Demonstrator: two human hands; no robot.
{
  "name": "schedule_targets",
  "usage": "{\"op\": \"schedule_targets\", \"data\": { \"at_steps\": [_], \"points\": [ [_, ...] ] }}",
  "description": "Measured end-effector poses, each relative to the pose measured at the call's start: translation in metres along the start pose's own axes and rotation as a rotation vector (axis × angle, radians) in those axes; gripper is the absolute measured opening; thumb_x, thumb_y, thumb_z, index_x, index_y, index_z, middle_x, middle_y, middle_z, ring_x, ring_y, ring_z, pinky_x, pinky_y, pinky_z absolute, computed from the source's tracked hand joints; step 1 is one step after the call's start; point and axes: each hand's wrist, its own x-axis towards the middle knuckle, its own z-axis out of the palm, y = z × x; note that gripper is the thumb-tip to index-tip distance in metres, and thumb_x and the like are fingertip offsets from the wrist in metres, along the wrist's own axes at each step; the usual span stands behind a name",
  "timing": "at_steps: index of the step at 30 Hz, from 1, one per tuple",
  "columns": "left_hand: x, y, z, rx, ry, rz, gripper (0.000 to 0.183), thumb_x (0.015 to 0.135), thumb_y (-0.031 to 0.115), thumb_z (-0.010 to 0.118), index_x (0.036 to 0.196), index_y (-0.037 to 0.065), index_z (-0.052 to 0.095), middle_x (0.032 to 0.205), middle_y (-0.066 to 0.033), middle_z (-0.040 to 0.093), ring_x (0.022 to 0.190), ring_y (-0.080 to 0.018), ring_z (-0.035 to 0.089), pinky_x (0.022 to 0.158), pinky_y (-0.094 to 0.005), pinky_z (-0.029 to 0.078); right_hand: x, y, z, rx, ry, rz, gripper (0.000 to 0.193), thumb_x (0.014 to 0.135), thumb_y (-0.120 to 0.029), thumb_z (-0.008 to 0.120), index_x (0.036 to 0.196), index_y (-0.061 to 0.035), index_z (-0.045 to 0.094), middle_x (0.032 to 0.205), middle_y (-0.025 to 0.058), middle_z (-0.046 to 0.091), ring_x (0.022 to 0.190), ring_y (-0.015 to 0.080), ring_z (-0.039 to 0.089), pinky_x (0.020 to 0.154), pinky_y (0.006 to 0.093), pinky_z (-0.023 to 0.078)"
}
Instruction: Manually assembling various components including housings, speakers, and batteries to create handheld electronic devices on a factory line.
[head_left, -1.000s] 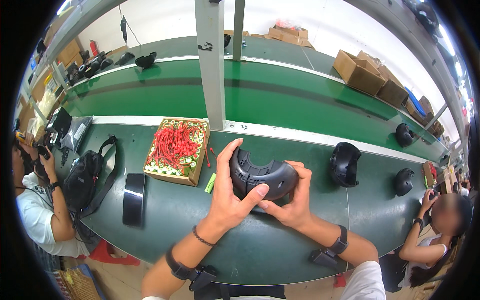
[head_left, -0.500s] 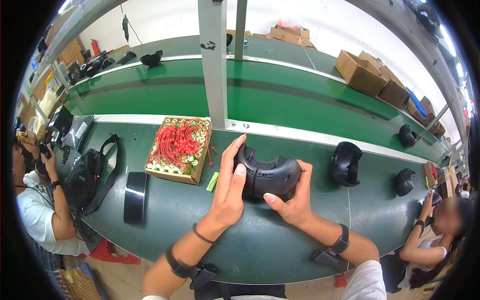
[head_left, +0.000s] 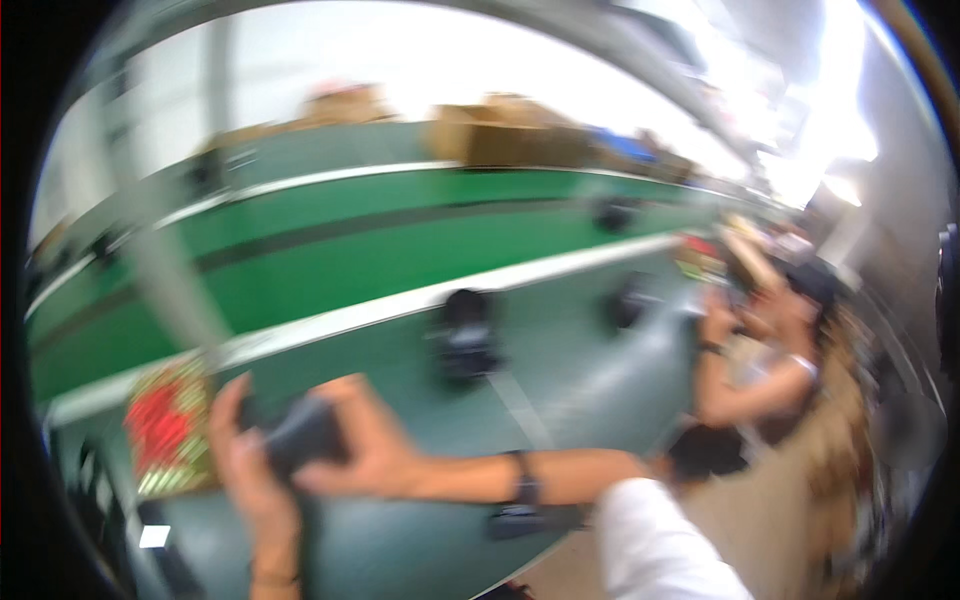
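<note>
A black, curved plastic housing [head_left: 305,436] is held between both my hands above the green table, blurred by motion. My left hand [head_left: 248,462] is closed against its left side. On the other side my right hand [head_left: 368,440] grips it, fingers over the top and thumb low on the near face. Left of my left hand stands a cardboard box [head_left: 188,482] of green-and-white cells with a heap of red wires [head_left: 165,415]. A similar black housing [head_left: 467,338] rests on the table to the right, touched by neither hand.
Farther right lie another black housing [head_left: 630,300] and a co-worker [head_left: 765,370] sits at the table's edge. Beyond a pale rail runs a green conveyor belt [head_left: 350,250], with cardboard boxes [head_left: 500,135] behind it. A grey post [head_left: 165,260] rises at left.
The view has swung to the right, so the table and its things appear farther left and blurred. Both hands still hold the black housing, which shows from a different side.
</note>
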Motion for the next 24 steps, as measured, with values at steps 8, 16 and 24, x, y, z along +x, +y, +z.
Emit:
{"op": "schedule_targets", "data": {
  "at_steps": [8,16,24],
  "points": [
    [0.001,-0.041,0.012,-0.01,-0.07,0.028,0.057,0.113,0.03,0.029,0.161,0.0,0.036,0.163,-0.0168,0.038,0.154,-0.0285,0.034,0.128,-0.0422,0.024,0.002,0.005,-0.017,-0.103,-0.035,-0.013,0.085,0.077,-0.039,0.082,0.138,0.0007,0.038,0.126,0.0202,0.044,0.114,0.0381,0.052,0.099,0.045,0.046],
    [-0.001,-0.041,0.0,-0.385,-0.01,-0.071,0.056,0.114,0.03,0.034,0.161,-0.001,0.038,0.164,-0.0158,0.039,0.152,-0.0278,0.036,0.128,-0.0424,0.024,-0.001,0.005,-0.008,-0.099,-0.04,0.005,0.085,0.078,-0.04,0.08,0.138,0.0013,0.037,0.126,0.0206,0.044,0.114,0.0392,0.053,0.098,0.0466,0.047],
    [-0.005,-0.021,0.008,0.093,-0.045,0.009,0.055,0.113,0.027,0.037,0.161,0.0,0.038,0.163,-0.0146,0.04,0.151,-0.0281,0.036,0.127,-0.0421,0.024,-0.001,0.005,-0.011,-0.109,-0.044,0.017,0.084,0.078,-0.038,0.081,0.138,0.0003,0.036,0.126,0.0205,0.044,0.112,0.0401,0.054,0.095,0.0468,0.049]
  ]
}}
